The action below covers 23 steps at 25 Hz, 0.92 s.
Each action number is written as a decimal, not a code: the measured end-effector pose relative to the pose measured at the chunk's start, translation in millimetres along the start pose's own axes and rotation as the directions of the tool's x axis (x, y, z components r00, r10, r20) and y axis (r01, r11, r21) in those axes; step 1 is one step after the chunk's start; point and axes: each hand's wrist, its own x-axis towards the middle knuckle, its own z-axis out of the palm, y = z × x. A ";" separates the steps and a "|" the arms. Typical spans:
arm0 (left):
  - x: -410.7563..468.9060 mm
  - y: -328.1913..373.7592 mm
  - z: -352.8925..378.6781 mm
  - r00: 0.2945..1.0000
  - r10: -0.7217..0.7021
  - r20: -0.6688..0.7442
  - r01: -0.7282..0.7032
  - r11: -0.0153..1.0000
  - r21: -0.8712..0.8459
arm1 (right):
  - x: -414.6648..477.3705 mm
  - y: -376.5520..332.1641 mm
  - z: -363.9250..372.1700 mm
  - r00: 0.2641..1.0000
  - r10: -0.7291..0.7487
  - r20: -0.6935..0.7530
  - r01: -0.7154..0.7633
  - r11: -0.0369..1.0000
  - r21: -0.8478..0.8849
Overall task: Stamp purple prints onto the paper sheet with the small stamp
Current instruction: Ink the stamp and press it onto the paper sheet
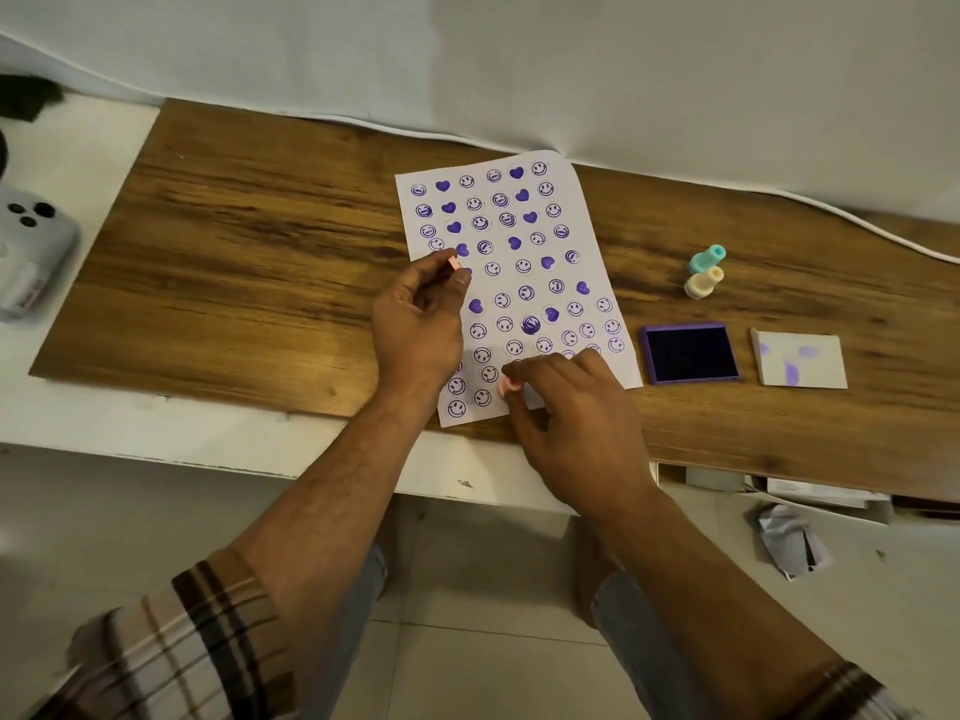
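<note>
A white paper sheet (571,220) covered with several purple smiley and heart prints lies on the wooden board (249,262). My right hand (576,423) pinches a small pink stamp (508,387) near the sheet's bottom edge, its round face turned towards the left. My left hand (415,324) hovers over the sheet's left side and pinches a small pink piece (454,263), perhaps the stamp's cap, between thumb and forefinger. A purple ink pad (690,354) lies open to the right of the sheet.
A teal stamp (707,258) and a cream stamp (703,283) lie beyond the ink pad. The pad's white lid (800,359), smeared purple, rests further right. A grey device (31,252) sits at the far left. Crumpled paper (789,543) lies on the floor.
</note>
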 end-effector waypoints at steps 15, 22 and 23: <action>-3.5 29.4 -5.2 0.976 -0.132 0.171 0.147 0.986 -0.081 | 21.5 15.8 -64.2 0.536 0.820 0.199 -0.420 0.054 0.906; -30.9 30.6 13.1 0.906 -0.160 0.392 0.155 0.987 0.045 | 32.2 16.7 -56.2 0.694 0.706 0.146 -0.461 0.279 0.843; -31.2 31.9 15.6 0.908 -0.159 0.388 0.150 0.987 0.053 | 33.8 15.6 -56.6 0.729 0.673 0.126 -0.436 0.315 0.843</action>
